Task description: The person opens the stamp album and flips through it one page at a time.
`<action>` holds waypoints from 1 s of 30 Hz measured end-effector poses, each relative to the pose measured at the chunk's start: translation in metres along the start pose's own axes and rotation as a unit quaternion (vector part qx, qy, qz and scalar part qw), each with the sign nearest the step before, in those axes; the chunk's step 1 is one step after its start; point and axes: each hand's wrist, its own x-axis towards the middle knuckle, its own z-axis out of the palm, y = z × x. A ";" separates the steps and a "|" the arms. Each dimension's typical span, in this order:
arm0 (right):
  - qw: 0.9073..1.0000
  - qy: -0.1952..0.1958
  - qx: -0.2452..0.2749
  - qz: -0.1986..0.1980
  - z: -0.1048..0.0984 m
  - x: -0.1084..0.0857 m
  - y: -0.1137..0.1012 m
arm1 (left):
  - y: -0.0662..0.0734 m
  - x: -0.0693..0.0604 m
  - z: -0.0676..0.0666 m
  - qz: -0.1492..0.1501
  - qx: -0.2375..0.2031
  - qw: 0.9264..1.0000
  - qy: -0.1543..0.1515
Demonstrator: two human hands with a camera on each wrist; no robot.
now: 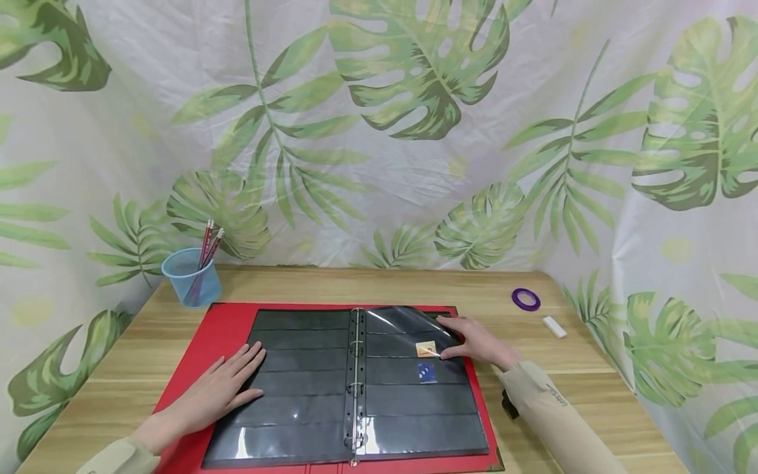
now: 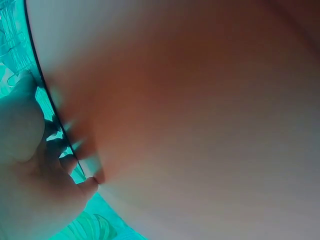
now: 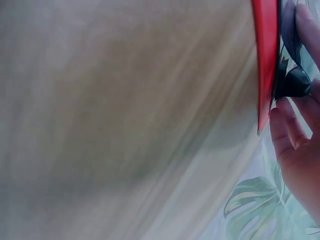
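Observation:
A red ring binder [image 1: 195, 342] lies spread on the table, with black pocket pages on both sides of its metal rings. My left hand [image 1: 207, 395] rests with straight fingers on the outer edge of the left page [image 1: 296, 375]. At the upper outer edge of the right page [image 1: 420, 401], my right hand [image 1: 480, 341] pinches the black sheet, whose top corner curls up. The right wrist view shows the bent sheet [image 3: 296, 82] between thumb and fingers. A yellow-orange stamp [image 1: 425, 349] and a blue stamp [image 1: 426, 373] sit in the right page's pockets.
A light-blue pencil cup [image 1: 192, 276] with red pencils stands at the back left. A purple tape ring [image 1: 526, 299] and a white eraser [image 1: 555, 327] lie at the back right. Some small black object [image 1: 509, 403] is partly hidden beside the right sleeve. A leaf-printed curtain hangs behind.

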 end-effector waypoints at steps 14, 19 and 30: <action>0.989 0.078 0.109 0.062 -0.002 -0.004 -0.011 | 0.001 0.000 0.000 0.000 -0.003 1.000 0.001; 0.959 0.099 0.239 0.116 -0.009 -0.007 -0.015 | 0.001 -0.001 -0.001 -0.003 -0.005 1.000 0.002; 0.914 0.059 0.360 0.177 -0.032 -0.008 -0.020 | 0.000 0.000 -0.001 -0.002 -0.004 1.000 -0.002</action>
